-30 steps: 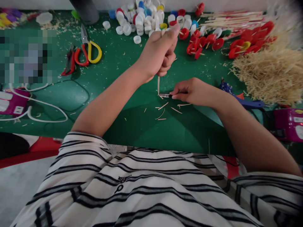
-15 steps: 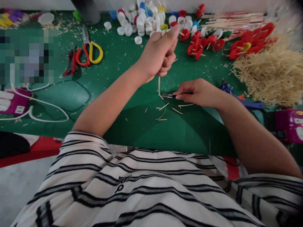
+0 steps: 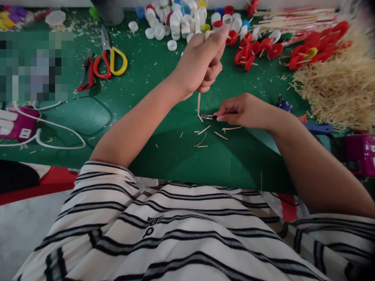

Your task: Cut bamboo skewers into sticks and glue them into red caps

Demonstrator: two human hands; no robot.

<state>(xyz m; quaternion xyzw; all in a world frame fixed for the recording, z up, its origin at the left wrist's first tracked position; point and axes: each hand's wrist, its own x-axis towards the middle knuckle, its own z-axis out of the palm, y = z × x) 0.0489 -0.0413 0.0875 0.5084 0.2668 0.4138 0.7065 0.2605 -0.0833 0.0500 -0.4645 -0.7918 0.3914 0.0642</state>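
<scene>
My left hand [image 3: 202,62] is wrapped round a thin wooden stick [image 3: 199,102], whose lower end sticks out below the fist toward the green table. In my right hand [image 3: 238,112] I pinch a small knife [image 3: 208,116], its blade pointing left. The blade tip is at the lower end of the stick, where a sliver splits off to one side. Several pale wood shavings [image 3: 202,130] lie on the table just below the blade. Most of the knife's handle is hidden by my fingers.
Bottle caps [image 3: 175,23] are heaped at the back. Red caps on sticks [image 3: 254,48], long sticks [image 3: 295,19] and a pile of shavings [image 3: 331,86] lie to the right. Scissors [image 3: 117,62] and red-handled pliers [image 3: 87,74] lie left, near a white cable [image 3: 63,128].
The view has shifted slightly. Both hands keep their grips, the stick and the knife blade staying together at nearly the same place.
</scene>
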